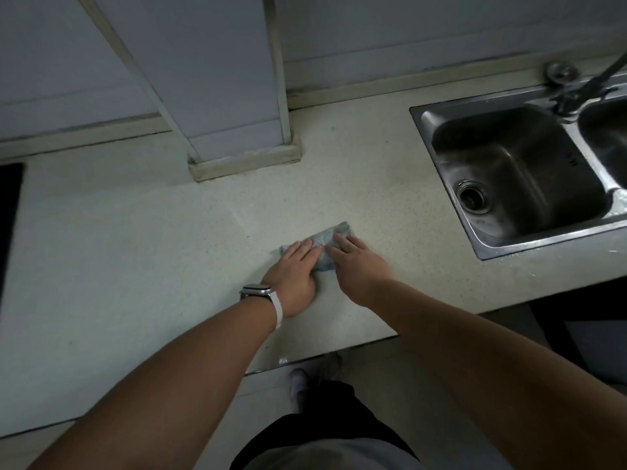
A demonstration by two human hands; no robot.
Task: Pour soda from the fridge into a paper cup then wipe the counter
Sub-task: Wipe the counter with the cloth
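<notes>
cloth, grey-blue, small and folded (334, 232), lies flat on the pale speckled stone counter (135, 252), near its front edge and to the left of the sink. fingers of the left hand (303, 248) lie straight and close together on the cloth's left part. fingers of the right hand (343, 241) lie straight on its right part. neither set curls round or pinches the fabric — both press it down from above. left hand (293, 271) and right hand (358, 264) sit side by side, almost touching. this placement spreads pressure over the whole pad and probably keeps it from bunching during a stroke. a pale-strapped wristwatch (257, 290) is worn on the left wrist. the stainless steel double sink (543, 239) stands apart to the right. no soda or paper cup is in view — the step in hand is judged to be the wiping.
</notes>
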